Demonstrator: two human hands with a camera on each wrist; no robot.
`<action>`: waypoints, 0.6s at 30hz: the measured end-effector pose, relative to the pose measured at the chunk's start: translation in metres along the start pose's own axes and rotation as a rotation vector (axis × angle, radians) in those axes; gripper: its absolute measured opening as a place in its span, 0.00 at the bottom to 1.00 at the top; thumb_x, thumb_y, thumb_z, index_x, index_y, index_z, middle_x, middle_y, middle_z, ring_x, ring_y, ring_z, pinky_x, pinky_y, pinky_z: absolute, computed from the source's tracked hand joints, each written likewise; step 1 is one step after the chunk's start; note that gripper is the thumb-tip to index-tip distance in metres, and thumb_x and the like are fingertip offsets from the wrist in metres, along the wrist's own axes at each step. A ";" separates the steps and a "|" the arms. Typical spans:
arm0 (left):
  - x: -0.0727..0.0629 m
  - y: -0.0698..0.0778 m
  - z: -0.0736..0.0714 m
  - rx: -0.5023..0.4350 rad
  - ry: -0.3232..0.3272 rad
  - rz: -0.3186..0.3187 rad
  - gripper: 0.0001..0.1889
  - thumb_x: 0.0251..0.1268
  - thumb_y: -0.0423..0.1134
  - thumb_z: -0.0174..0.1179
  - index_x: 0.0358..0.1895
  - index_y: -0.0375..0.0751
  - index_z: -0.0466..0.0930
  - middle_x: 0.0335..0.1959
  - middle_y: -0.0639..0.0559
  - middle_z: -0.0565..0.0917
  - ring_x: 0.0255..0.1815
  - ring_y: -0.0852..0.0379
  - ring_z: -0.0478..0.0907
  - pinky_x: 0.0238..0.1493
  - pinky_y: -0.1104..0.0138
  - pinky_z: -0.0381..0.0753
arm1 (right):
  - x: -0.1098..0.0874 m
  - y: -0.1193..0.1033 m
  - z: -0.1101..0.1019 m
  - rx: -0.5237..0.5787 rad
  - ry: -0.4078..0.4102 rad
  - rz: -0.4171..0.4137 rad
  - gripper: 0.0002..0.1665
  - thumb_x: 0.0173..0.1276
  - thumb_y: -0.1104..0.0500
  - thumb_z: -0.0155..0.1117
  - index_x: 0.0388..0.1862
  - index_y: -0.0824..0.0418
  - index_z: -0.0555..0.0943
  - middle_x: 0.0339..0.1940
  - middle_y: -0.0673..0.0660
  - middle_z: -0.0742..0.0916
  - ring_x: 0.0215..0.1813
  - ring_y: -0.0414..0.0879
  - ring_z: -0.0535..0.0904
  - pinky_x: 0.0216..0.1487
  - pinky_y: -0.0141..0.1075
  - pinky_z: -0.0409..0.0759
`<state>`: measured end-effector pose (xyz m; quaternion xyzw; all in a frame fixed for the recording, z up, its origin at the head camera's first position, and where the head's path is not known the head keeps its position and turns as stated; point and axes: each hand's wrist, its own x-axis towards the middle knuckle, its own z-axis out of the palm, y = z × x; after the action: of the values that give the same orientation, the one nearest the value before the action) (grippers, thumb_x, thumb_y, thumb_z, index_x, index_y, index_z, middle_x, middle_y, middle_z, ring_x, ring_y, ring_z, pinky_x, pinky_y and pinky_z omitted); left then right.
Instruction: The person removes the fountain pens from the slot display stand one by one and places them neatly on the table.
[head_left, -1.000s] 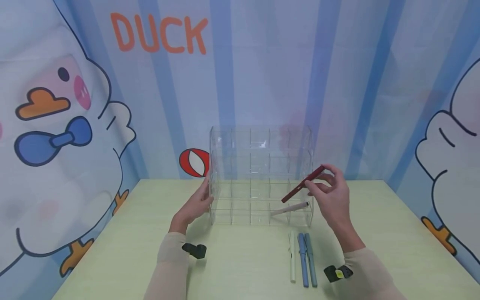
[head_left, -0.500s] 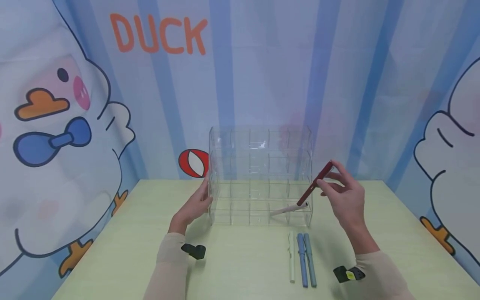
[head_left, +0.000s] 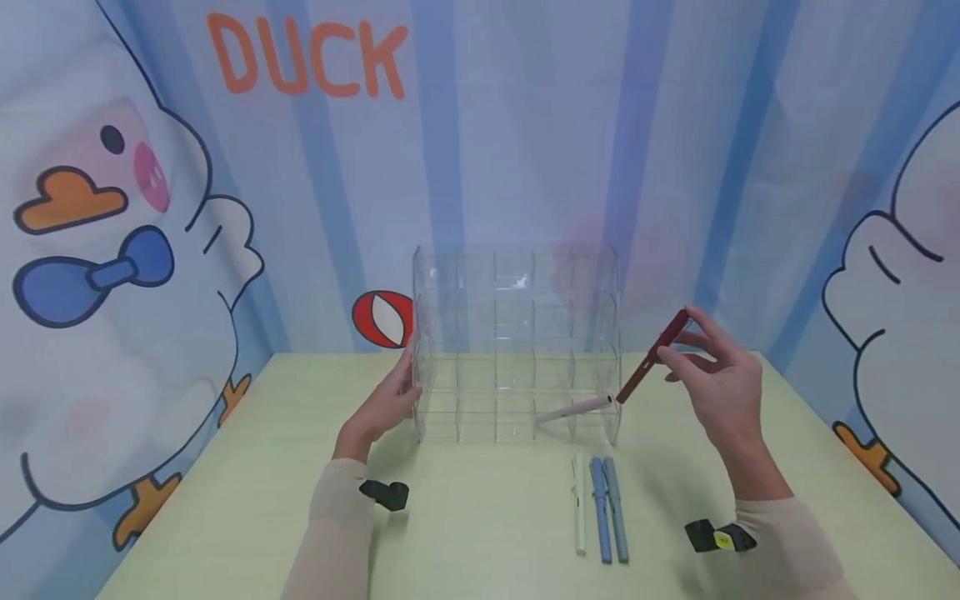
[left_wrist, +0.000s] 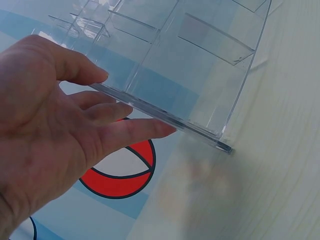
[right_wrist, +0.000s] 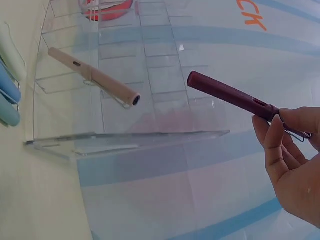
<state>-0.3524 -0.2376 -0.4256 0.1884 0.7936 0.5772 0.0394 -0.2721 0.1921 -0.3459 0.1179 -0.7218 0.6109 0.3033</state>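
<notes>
My left hand (head_left: 382, 412) holds the left side panel of a clear acrylic rack (head_left: 495, 444) with several compartments. In the left wrist view, its thumb and fingers (left_wrist: 145, 131) meet the panel's edge from opposite sides. My right hand (head_left: 723, 383) pinches a dark red capped pen (head_left: 648, 360) near its clip end, out to the right of the rack. The pen slants, its free end down toward the rack's right side. A pale pinkish pen (head_left: 577, 408) with a clip lies tilted across the rack's lower right compartments, its dark-tipped end raised to the right.
On the table (head_left: 480, 525) before the rack lie a pale green pen (head_left: 580, 508), a blue pen (head_left: 602, 512) and a teal pen (head_left: 617, 512), side by side. A printed duck curtain (head_left: 517, 150) hangs behind the rack.
My right hand has moved right with the red pen, from in front of the rack to beyond its right side, and the pen stands steeper. My left hand keeps its place.
</notes>
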 end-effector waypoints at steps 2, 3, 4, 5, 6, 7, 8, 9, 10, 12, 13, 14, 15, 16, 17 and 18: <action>0.000 0.000 0.000 0.003 0.003 -0.005 0.45 0.78 0.27 0.39 0.78 0.79 0.29 0.83 0.46 0.37 0.80 0.37 0.43 0.58 0.32 0.67 | 0.001 0.000 -0.006 0.003 -0.011 0.023 0.35 0.66 0.67 0.69 0.72 0.53 0.74 0.42 0.46 0.87 0.36 0.36 0.87 0.34 0.28 0.82; 0.000 0.000 0.000 0.005 0.005 -0.010 0.45 0.78 0.27 0.40 0.78 0.78 0.29 0.83 0.47 0.37 0.80 0.38 0.43 0.58 0.33 0.67 | 0.001 0.000 -0.009 0.002 -0.022 0.040 0.36 0.66 0.67 0.69 0.72 0.53 0.74 0.42 0.46 0.87 0.36 0.36 0.87 0.34 0.28 0.83; 0.000 0.000 0.000 0.009 0.005 -0.009 0.44 0.78 0.27 0.40 0.79 0.77 0.29 0.83 0.47 0.37 0.80 0.38 0.43 0.59 0.33 0.67 | 0.001 0.000 -0.012 -0.009 -0.035 0.051 0.36 0.67 0.66 0.69 0.73 0.52 0.73 0.43 0.46 0.87 0.36 0.36 0.87 0.33 0.28 0.83; 0.000 0.000 0.000 0.013 0.005 -0.006 0.44 0.78 0.27 0.40 0.79 0.76 0.28 0.83 0.46 0.36 0.80 0.38 0.43 0.59 0.33 0.67 | 0.001 0.001 -0.015 -0.036 -0.051 0.056 0.36 0.67 0.64 0.69 0.74 0.51 0.72 0.43 0.45 0.86 0.36 0.36 0.87 0.34 0.28 0.83; 0.000 -0.001 0.000 0.014 0.006 -0.006 0.44 0.78 0.27 0.40 0.79 0.76 0.28 0.83 0.47 0.36 0.80 0.38 0.43 0.59 0.34 0.67 | 0.001 0.001 -0.018 -0.054 -0.063 0.061 0.36 0.68 0.63 0.68 0.74 0.51 0.72 0.43 0.44 0.86 0.37 0.36 0.87 0.34 0.28 0.83; 0.000 -0.001 0.000 0.015 0.008 -0.006 0.45 0.78 0.26 0.40 0.79 0.76 0.28 0.83 0.48 0.37 0.80 0.39 0.43 0.60 0.34 0.67 | 0.001 0.001 -0.020 -0.065 -0.072 0.065 0.36 0.68 0.62 0.68 0.75 0.50 0.71 0.43 0.44 0.86 0.37 0.35 0.87 0.34 0.29 0.83; 0.000 -0.002 0.000 0.014 0.008 -0.003 0.45 0.78 0.26 0.40 0.79 0.76 0.29 0.83 0.48 0.36 0.80 0.39 0.43 0.60 0.35 0.66 | 0.002 0.002 -0.022 -0.067 -0.077 0.065 0.36 0.68 0.62 0.68 0.75 0.50 0.71 0.43 0.43 0.86 0.37 0.36 0.87 0.33 0.29 0.83; 0.000 -0.002 0.000 0.016 0.006 0.004 0.45 0.77 0.26 0.40 0.79 0.77 0.29 0.83 0.49 0.36 0.80 0.40 0.43 0.62 0.35 0.66 | 0.002 0.001 -0.023 -0.060 -0.081 0.065 0.36 0.68 0.63 0.68 0.75 0.51 0.71 0.43 0.44 0.86 0.36 0.36 0.88 0.33 0.29 0.83; 0.000 -0.002 0.000 0.017 0.004 0.013 0.45 0.77 0.25 0.40 0.79 0.77 0.29 0.83 0.50 0.36 0.80 0.41 0.42 0.63 0.36 0.64 | 0.002 0.001 -0.024 -0.050 -0.085 0.061 0.36 0.68 0.63 0.68 0.74 0.52 0.71 0.42 0.44 0.86 0.36 0.37 0.88 0.32 0.29 0.83; 0.000 -0.003 0.000 0.015 0.005 0.019 0.46 0.76 0.25 0.40 0.78 0.79 0.30 0.83 0.53 0.35 0.81 0.44 0.42 0.65 0.38 0.62 | 0.002 0.001 -0.025 -0.017 -0.089 0.055 0.36 0.67 0.65 0.68 0.74 0.53 0.72 0.42 0.45 0.87 0.35 0.37 0.88 0.31 0.29 0.83; 0.001 -0.003 0.000 0.017 0.001 0.030 0.46 0.76 0.24 0.40 0.78 0.78 0.29 0.83 0.54 0.35 0.81 0.44 0.41 0.66 0.38 0.61 | 0.002 0.001 -0.026 -0.016 -0.090 0.049 0.36 0.67 0.66 0.68 0.74 0.54 0.72 0.41 0.44 0.87 0.35 0.38 0.88 0.31 0.30 0.83; 0.001 -0.003 0.000 0.015 0.000 0.034 0.47 0.76 0.24 0.40 0.78 0.79 0.30 0.83 0.54 0.35 0.81 0.45 0.41 0.66 0.38 0.61 | 0.002 0.001 -0.026 -0.021 -0.092 0.045 0.36 0.67 0.66 0.68 0.74 0.54 0.72 0.41 0.44 0.87 0.35 0.37 0.88 0.31 0.30 0.83; 0.001 -0.002 0.000 0.014 0.002 0.037 0.47 0.76 0.24 0.40 0.78 0.80 0.30 0.83 0.55 0.35 0.81 0.45 0.41 0.66 0.37 0.61 | 0.002 0.001 -0.027 -0.036 -0.096 0.042 0.36 0.67 0.65 0.68 0.74 0.54 0.72 0.41 0.44 0.87 0.35 0.37 0.88 0.31 0.29 0.83; 0.001 -0.002 0.000 0.011 0.002 0.039 0.47 0.76 0.24 0.40 0.78 0.80 0.30 0.83 0.55 0.35 0.81 0.44 0.42 0.65 0.37 0.61 | 0.003 0.001 -0.028 -0.053 -0.100 0.041 0.36 0.68 0.64 0.68 0.74 0.54 0.72 0.41 0.43 0.87 0.35 0.36 0.88 0.31 0.29 0.83; 0.001 -0.001 0.000 0.009 0.004 0.037 0.46 0.76 0.25 0.40 0.78 0.81 0.30 0.83 0.55 0.36 0.81 0.44 0.42 0.64 0.36 0.62 | 0.003 0.001 -0.028 -0.066 -0.104 0.046 0.36 0.68 0.64 0.68 0.74 0.54 0.71 0.41 0.43 0.87 0.35 0.36 0.88 0.31 0.30 0.83; 0.001 -0.001 0.000 0.008 0.003 0.038 0.46 0.76 0.25 0.40 0.78 0.81 0.30 0.83 0.54 0.36 0.80 0.43 0.42 0.64 0.36 0.62 | 0.004 0.001 -0.030 -0.080 -0.111 0.052 0.36 0.69 0.63 0.68 0.75 0.54 0.71 0.40 0.43 0.87 0.35 0.37 0.88 0.32 0.30 0.83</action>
<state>-0.3531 -0.2373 -0.4263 0.2024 0.7923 0.5749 0.0264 -0.2665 0.2213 -0.3422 0.1206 -0.7642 0.5817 0.2511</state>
